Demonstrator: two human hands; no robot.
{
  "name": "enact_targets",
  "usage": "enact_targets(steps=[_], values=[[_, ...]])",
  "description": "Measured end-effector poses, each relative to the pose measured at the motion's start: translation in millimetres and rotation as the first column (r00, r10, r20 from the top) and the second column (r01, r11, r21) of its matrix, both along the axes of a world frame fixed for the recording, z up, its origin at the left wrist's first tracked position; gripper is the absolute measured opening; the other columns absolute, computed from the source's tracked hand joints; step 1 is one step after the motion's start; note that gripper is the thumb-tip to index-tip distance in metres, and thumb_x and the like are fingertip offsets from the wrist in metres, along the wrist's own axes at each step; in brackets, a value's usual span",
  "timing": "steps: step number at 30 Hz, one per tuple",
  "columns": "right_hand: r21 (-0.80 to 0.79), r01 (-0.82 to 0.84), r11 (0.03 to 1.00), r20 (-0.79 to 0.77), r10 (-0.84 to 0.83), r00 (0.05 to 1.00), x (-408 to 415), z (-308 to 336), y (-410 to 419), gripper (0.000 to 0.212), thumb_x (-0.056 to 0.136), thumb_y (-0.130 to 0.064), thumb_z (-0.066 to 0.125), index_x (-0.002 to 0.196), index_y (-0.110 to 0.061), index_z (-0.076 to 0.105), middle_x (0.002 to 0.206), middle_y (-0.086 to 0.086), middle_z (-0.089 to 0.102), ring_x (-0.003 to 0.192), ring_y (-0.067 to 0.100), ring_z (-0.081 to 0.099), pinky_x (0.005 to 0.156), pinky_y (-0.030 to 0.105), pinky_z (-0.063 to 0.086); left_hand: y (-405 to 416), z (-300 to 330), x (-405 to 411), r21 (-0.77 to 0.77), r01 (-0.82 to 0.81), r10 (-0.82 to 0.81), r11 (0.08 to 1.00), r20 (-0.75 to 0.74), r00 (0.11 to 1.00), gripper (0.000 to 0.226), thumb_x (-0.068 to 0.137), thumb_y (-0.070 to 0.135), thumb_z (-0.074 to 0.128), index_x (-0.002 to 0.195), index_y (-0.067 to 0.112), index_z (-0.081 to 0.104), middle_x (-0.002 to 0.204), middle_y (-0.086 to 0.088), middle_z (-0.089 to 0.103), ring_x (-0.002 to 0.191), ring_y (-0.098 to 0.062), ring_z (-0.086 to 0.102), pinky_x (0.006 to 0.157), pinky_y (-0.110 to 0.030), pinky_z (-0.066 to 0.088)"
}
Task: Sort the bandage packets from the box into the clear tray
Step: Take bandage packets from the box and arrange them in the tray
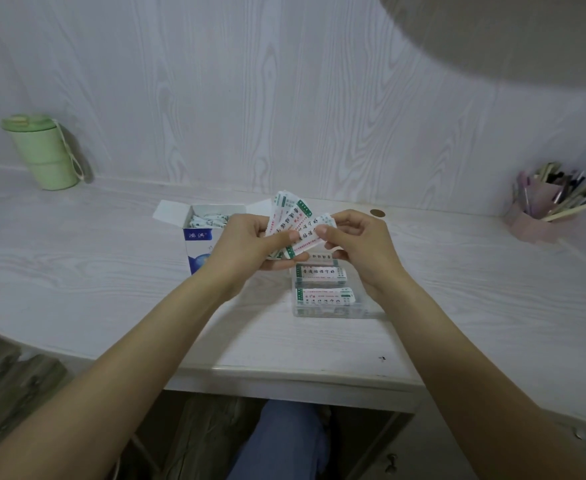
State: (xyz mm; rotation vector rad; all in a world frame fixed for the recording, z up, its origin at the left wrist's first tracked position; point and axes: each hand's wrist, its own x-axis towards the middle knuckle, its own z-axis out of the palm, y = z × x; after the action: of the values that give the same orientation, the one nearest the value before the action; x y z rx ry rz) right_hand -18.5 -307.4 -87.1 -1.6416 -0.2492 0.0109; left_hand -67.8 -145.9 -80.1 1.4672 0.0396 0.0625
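White bandage packets [293,223] fan out above the tabletop's [457,289] middle, pinched by our left hand [250,242]; our right hand [357,242] pinches the rightmost one. They partly hide the open box [198,237] behind and the clear tray [322,311] below, which holds more packets. Far-left corner: green cup [44,152]; far-right: pen holder [540,211].

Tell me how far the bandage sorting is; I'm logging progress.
Done: packets already lie in the clear tray. In hand: the left hand holds a fan of packets, and the right hand pinches one. Left: more packets fill the open box.
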Motion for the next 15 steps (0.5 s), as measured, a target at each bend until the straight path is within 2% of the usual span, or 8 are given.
enact_targets(steps=[2, 5, 8, 12, 15], values=[[-0.007, -0.005, 1.0, 0.023, 0.005, 1.0, 0.7, 3.4, -3.2, 0.012, 0.082, -0.007, 0.071, 0.088, -0.013, 0.064, 0.073, 0.003, 0.068, 0.057, 0.006, 0.057, 0.054, 0.017, 0.047, -0.5, 2.3, 2.4, 0.053, -0.015, 0.014, 0.998, 0.017, 1.0, 0.007, 0.086, 0.002, 0.063, 0.092, 0.001, 0.067, 0.089, -0.008, 0.073, 0.072, -0.024, 0.073, 0.054, -0.019, 0.055], [-0.128, -0.047, 0.991, 0.097, 0.06, 0.993, 3.6, 9.7, -8.5, 0.017, 0.083, -0.007, 0.07, 0.096, -0.018, 0.066, 0.073, 0.001, 0.063, 0.059, 0.005, 0.059, 0.057, 0.018, 0.048, -1.8, 5.1, 7.1, 0.133, -0.045, 0.039, 0.99, 0.048, 0.998, 0.006, 0.087, 0.002, 0.063, 0.091, 0.002, 0.067, 0.084, -0.003, 0.072, 0.068, -0.02, 0.072, 0.054, -0.019, 0.055], [-0.228, -0.051, 0.972, 0.11, 0.077, 0.991, 9.4, 12.1, -11.7, 0.011, 0.083, -0.008, 0.07, 0.08, -0.017, 0.065, 0.07, 0.001, 0.059, 0.059, 0.003, 0.057, 0.055, 0.014, 0.046, -1.2, 4.3, 13.2, 0.215, -0.105, 0.087, 0.971, 0.091, 0.992, 0.004, 0.086, 0.006, 0.065, 0.087, 0.009, 0.068, 0.082, 0.001, 0.07, 0.067, -0.011, 0.071, 0.056, -0.019, 0.056], [-0.23, -0.053, 0.972, 0.078, 0.073, 0.994, 18.4, 10.3, -16.2, 0.016, 0.083, -0.008, 0.07, 0.085, -0.023, 0.069, 0.068, -0.003, 0.057, 0.06, 0.003, 0.055, 0.056, 0.013, 0.045, 4.0, 2.6, 20.1, 0.243, -0.176, 0.147, 0.954, 0.132, 0.98, 0.006, 0.087, 0.008, 0.065, 0.091, 0.012, 0.068, 0.081, 0.002, 0.07, 0.064, -0.009, 0.07, 0.059, -0.02, 0.057], [-0.216, -0.079, 0.973, 0.044, 0.09, 0.995, 23.4, 9.3, -17.0, 0.008, 0.084, -0.011, 0.07, 0.085, -0.018, 0.07, 0.069, -0.001, 0.058, 0.056, 0.001, 0.054, 0.055, 0.013, 0.046, 7.2, 4.4, 20.5, 0.245, -0.169, 0.136, 0.955, 0.148, 0.98, 0.008, 0.088, 0.006, 0.063, 0.088, 0.014, 0.067, 0.077, 0.004, 0.07, 0.063, -0.009, 0.07, 0.058, -0.019, 0.056]])
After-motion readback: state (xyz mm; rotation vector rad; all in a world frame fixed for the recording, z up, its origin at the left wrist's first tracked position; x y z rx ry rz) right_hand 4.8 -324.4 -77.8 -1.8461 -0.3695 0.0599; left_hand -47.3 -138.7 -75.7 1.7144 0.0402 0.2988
